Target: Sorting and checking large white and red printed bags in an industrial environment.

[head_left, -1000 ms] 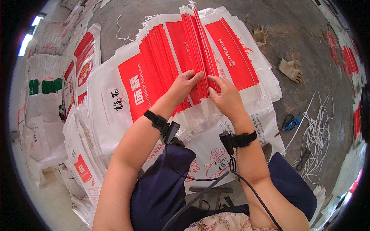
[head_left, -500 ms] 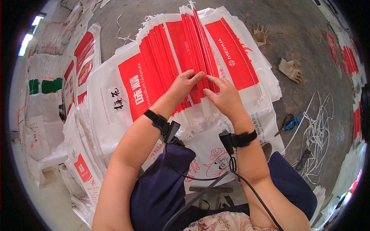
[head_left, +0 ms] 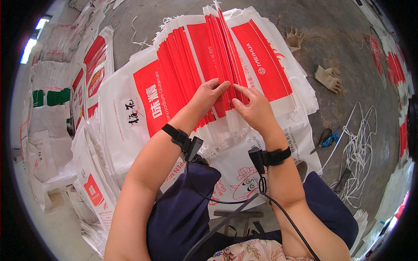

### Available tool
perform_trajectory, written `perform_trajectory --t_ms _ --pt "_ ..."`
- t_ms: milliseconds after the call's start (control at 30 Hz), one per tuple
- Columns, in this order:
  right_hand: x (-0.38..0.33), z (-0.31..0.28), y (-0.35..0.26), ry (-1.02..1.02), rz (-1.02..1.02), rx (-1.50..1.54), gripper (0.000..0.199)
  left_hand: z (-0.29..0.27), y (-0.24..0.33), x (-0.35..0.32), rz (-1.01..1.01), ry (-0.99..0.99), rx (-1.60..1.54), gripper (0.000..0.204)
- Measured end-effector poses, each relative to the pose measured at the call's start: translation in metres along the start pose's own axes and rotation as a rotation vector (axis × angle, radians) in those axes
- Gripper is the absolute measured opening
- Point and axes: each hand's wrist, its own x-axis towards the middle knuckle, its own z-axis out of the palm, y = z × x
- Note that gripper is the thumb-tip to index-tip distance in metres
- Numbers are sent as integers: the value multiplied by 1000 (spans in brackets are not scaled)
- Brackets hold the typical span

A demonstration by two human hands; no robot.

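Note:
A thick pile of flat red-and-white woven sacks [head_left: 183, 71] lies in front of me, its folded edges fanned into upright ridges. My left hand [head_left: 210, 94] is closed on a bunch of these folds, thumb on top; its other fingers are mostly hidden. Just right of it, my right hand [head_left: 256, 108] rests against the same standing sack edges [head_left: 227, 56]. Its index finger is stretched out to touch a fold, and the thumb is held apart below. Both wrists wear black straps with small cabled devices.
White string [head_left: 359, 152] lies tangled on the concrete floor at right, near scissors [head_left: 324, 137] with a blue-wrapped handle. Work gloves [head_left: 328, 79] lie farther off. More stacked sacks [head_left: 93, 187] stand at left, and others line the right rim.
My right hand has shifted very slightly, its thumb lifting a little along the sack edges. The left hand stays in nearly the same place on the folds.

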Motion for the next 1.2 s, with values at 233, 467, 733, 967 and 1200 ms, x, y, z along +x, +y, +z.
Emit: perform_trajectory --t_ms 233,467,733,967,1200 --pt "0 2 -3 101 22 37 41 -2 -3 2 -3 2 6 37" --pt "-2 14 -2 109 -51 -126 31 -4 -10 5 20 6 -1 37" --pt "-2 8 -1 128 -100 -129 37 1 -2 0 9 15 7 40" --pt "-1 7 7 85 -49 -55 39 2 -2 1 6 23 31 39" --pt "-2 3 1 76 -2 -34 36 2 0 -1 9 19 26 40"
